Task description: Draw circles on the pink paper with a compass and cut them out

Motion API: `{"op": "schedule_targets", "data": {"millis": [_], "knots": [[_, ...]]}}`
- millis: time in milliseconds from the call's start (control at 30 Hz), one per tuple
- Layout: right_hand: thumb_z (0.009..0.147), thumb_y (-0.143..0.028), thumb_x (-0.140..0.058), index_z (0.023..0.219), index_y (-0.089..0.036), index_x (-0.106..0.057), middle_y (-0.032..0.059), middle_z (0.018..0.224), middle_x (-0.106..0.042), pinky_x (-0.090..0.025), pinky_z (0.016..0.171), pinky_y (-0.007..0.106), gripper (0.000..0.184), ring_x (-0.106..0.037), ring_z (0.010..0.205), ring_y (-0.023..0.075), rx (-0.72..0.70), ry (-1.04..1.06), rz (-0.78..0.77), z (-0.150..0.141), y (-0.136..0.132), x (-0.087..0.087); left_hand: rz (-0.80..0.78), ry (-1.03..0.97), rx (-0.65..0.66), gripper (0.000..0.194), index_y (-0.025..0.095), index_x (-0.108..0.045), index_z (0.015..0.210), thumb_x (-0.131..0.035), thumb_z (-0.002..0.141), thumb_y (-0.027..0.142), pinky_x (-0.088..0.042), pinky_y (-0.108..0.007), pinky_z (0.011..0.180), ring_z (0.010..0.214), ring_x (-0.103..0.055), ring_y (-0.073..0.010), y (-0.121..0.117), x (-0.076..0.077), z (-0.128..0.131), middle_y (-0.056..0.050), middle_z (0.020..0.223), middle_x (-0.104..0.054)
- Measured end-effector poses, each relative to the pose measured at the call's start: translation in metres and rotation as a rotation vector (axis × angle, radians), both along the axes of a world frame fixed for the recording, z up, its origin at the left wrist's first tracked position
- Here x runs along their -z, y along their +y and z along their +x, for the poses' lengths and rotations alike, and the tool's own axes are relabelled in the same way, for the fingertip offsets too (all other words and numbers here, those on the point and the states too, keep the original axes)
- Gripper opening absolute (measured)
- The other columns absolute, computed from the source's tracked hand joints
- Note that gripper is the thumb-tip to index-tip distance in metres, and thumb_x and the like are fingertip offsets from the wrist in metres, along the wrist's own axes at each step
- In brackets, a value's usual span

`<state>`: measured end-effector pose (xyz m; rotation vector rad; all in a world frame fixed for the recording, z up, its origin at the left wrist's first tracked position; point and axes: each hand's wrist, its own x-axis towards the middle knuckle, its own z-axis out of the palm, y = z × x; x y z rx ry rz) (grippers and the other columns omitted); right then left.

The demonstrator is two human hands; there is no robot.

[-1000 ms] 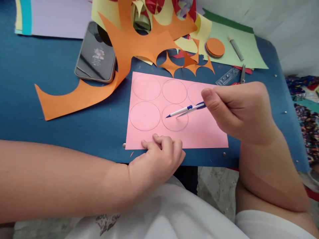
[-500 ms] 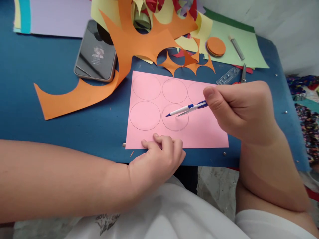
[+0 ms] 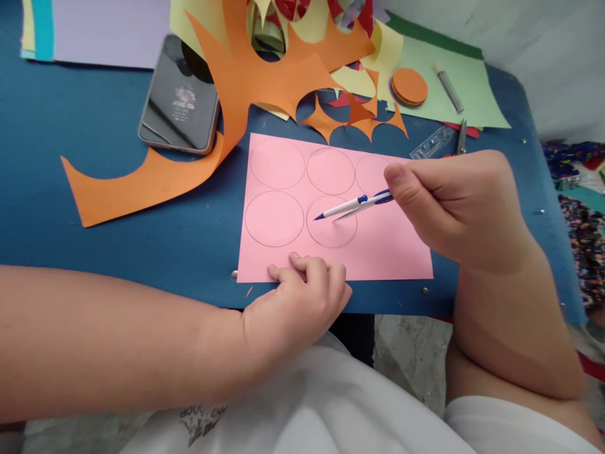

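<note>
- at six o'clock, the left hand is half-open, bent fingers resting on the pink sheet.
- the pink sheet lies centrally, five drawn circles visible.
- at three o'clock, the right hand grips the compass; in the last second it almost did not move, so the drawing seems paused.
- at ten o'clock lies the phone.

1. A paper-craft work spot; home or classroom, I cannot tell.
2. Signs: a compass, orange offcuts, a lilac sheet and scissors at a blue counter.
3. Pale wall alongside; blotchy grey floor below.
</note>
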<state>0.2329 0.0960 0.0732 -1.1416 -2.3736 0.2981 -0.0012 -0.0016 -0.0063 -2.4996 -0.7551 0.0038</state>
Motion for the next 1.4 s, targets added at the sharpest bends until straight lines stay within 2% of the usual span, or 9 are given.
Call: {"op": "schedule_targets", "data": {"millis": [167, 300, 500, 667, 867, 1233, 1400], "knots": [[0.118, -0.024, -0.059, 0.068, -0.022, -0.031, -0.0056, 0.059, -0.023, -0.023, 0.051, 0.033, 0.058, -0.020, 0.052, 0.0089, -0.026, 0.016, 0.031, -0.0004, 0.0004, 0.0002, 0.008, -0.008, -0.002, 0.027, 0.022, -0.078, 0.107, -0.080, 0.084, 0.009, -0.065, -0.036, 0.048, 0.074, -0.074, -0.0297, 0.0010, -0.0008, 0.0000, -0.010, 0.095, -0.081], [0.115, -0.018, -0.060, 0.067, -0.021, -0.030, -0.0058, 0.058, -0.024, -0.020, 0.050, 0.031, 0.057, -0.021, 0.052, 0.0081, -0.030, 0.033, 0.045, -0.0004, 0.0012, -0.0008, 0.009, -0.017, -0.004, 0.026, 0.021, -0.078, 0.106, -0.077, 0.084, 0.008, -0.065, -0.036, 0.048, 0.075, -0.074, -0.0301, 0.0007, -0.0023, 0.0004, -0.010, 0.095, -0.081], [0.115, -0.019, -0.060, 0.068, -0.022, -0.030, -0.0059, 0.059, -0.024, -0.021, 0.050, 0.033, 0.056, -0.021, 0.052, 0.0093, -0.035, 0.023, 0.037, 0.0007, 0.0023, -0.0012, 0.017, -0.010, 0.005, 0.028, 0.022, -0.078, 0.106, -0.074, 0.083, 0.007, -0.063, -0.036, 0.047, 0.072, -0.072, -0.0286, 0.0018, -0.0009, 0.0006, -0.009, 0.093, -0.081], [0.120, -0.029, -0.058, 0.069, -0.022, -0.029, -0.0051, 0.059, -0.022, -0.022, 0.053, 0.035, 0.059, -0.019, 0.052, 0.0106, -0.013, 0.000, 0.015, 0.0031, 0.0020, -0.0008, 0.014, -0.010, 0.000, 0.027, 0.022, -0.078, 0.107, -0.076, 0.084, 0.008, -0.063, -0.036, 0.048, 0.074, -0.073, -0.0297, 0.0013, 0.0012, 0.0009, -0.010, 0.095, -0.080], [0.120, -0.032, -0.059, 0.068, -0.021, -0.029, -0.0046, 0.058, -0.023, -0.020, 0.053, 0.035, 0.061, -0.020, 0.053, 0.0102, 0.010, -0.007, -0.006, 0.0038, 0.0020, -0.0004, 0.014, -0.005, 0.001, 0.024, 0.021, -0.077, 0.107, -0.082, 0.086, 0.011, -0.063, -0.037, 0.049, 0.079, -0.075, -0.0312, 0.0004, 0.0006, -0.0003, -0.011, 0.096, -0.079], [0.114, -0.022, -0.061, 0.067, -0.022, -0.030, -0.0058, 0.057, -0.024, -0.019, 0.051, 0.034, 0.057, -0.020, 0.052, 0.0095, 0.004, 0.029, 0.012, 0.0035, 0.0041, -0.0003, 0.010, 0.016, 0.000, 0.026, 0.022, -0.077, 0.107, -0.083, 0.086, 0.009, -0.064, -0.035, 0.050, 0.077, -0.075, -0.0291, 0.0008, -0.0022, 0.0001, -0.010, 0.096, -0.080], [0.115, -0.025, -0.060, 0.067, -0.023, -0.029, -0.0055, 0.057, -0.023, -0.020, 0.051, 0.035, 0.057, -0.020, 0.051, 0.0104, 0.020, 0.013, 0.007, 0.0048, 0.0053, 0.0003, -0.003, 0.025, 0.002, 0.027, 0.022, -0.077, 0.108, -0.085, 0.087, 0.009, -0.062, -0.035, 0.050, 0.077, -0.074, -0.0290, 0.0006, -0.0035, -0.0013, -0.010, 0.098, -0.080]]}}
